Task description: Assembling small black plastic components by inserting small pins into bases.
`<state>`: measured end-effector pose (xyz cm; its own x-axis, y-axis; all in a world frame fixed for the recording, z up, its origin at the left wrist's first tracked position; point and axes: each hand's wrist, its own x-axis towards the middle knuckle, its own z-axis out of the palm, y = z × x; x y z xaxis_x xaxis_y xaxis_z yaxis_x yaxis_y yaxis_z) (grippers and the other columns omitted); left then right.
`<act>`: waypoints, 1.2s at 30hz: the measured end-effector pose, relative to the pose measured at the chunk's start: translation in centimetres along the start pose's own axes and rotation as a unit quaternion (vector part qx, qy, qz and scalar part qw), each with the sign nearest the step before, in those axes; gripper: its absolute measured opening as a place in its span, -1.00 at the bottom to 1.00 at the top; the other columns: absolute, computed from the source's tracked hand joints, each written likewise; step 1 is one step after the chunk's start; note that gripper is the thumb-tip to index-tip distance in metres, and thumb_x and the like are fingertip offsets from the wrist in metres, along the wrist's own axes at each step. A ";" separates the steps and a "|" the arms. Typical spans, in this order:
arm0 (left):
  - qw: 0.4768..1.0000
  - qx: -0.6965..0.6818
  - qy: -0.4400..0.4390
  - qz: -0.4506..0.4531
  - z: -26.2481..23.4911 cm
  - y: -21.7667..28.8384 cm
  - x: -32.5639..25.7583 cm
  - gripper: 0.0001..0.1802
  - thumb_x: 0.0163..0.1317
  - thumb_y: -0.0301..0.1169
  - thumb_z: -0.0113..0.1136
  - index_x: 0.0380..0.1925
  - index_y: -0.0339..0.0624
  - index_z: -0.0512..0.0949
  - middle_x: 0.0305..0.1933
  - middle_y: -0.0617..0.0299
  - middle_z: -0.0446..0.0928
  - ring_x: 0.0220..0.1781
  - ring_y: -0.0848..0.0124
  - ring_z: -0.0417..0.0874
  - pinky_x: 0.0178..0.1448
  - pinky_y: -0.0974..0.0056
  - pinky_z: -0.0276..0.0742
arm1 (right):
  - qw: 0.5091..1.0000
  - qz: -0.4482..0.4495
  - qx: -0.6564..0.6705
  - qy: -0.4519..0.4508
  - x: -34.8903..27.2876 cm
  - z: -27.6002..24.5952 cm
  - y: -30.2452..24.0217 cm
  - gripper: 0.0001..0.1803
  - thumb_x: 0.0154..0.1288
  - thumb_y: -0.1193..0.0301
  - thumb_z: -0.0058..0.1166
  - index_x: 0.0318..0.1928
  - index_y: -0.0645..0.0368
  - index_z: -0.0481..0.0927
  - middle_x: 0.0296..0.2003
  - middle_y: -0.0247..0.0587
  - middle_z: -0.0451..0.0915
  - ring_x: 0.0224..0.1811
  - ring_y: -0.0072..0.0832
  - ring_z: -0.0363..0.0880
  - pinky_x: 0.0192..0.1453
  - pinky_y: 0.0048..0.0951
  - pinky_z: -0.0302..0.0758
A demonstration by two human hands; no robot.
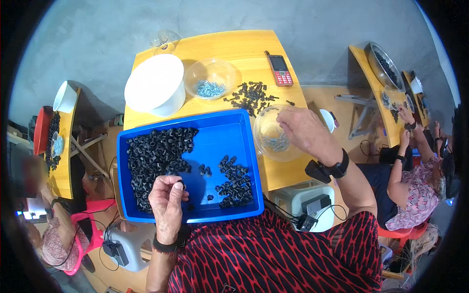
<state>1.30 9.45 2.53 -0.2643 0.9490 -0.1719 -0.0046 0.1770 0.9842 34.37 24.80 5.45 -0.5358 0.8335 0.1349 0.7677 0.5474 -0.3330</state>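
My left hand (167, 201) is closed over the blue tray (210, 132). Between its thumb and forefinger it pinches a small black plastic part (181, 184). A dense heap of similar black parts (159, 151) fills the tray's left side, and a smaller group (234, 183) lies at its right. My right hand (305, 129) reaches over the rim of a clear round bowl (266, 119) holding small silvery metal pieces (276, 142). Its fingers are drawn together and point down into the bowl; their tips are partly hidden, and whatever they hold cannot be made out.
On the yellow table (224, 41) stand a white tub (155, 85) and a clear bowl of bluish screws (210, 89). Beside them lie loose black pieces (251, 95) and a red keypad phone (280, 71). Other people work at tables on the left (68, 146) and right (364, 73).
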 end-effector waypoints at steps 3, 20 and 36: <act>1.000 0.008 0.002 -0.012 0.0 0.0 0.2 -0.89 0.41 -0.43 0.18 -0.18 -0.23 0.51 -0.32 0.29 0.54 -0.38 0.56 0.56 -0.27 0.44 0.55 | 0.999 0.015 -0.030 -0.032 0.1 0.9 0.5 -0.93 0.15 0.55 0.05 -0.33 0.28 0.55 -0.35 0.11 0.59 -0.24 0.07 0.61 -0.14 -0.05 0.55; 0.999 -0.018 -0.004 -0.037 -0.5 -0.3 0.2 -0.90 0.37 -0.49 0.20 -0.16 -0.22 0.54 -0.28 0.30 0.57 -0.36 0.57 0.58 -0.25 0.43 0.54 | 0.989 0.017 -0.107 -0.105 0.8 2.4 0.0 -0.93 0.14 0.56 0.07 -0.34 0.30 0.52 -0.26 0.07 0.58 -0.18 0.02 0.62 -0.09 -0.08 0.56; 0.999 -0.027 -0.009 -0.032 -0.6 -0.6 0.1 -0.90 0.36 -0.49 0.22 -0.17 -0.21 0.55 -0.29 0.32 0.56 -0.38 0.57 0.57 -0.28 0.44 0.53 | 0.992 -0.006 -0.011 -0.129 1.1 4.5 -0.1 -0.90 0.19 0.50 0.16 -0.27 0.22 0.57 -0.29 -0.04 0.58 -0.22 0.00 0.59 -0.10 -0.09 0.53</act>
<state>0.70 9.28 1.90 -0.2443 0.9409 -0.2344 -0.0721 0.2235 0.9720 32.17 25.33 1.41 -0.6152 0.7814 -0.1048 0.7665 0.5617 -0.3115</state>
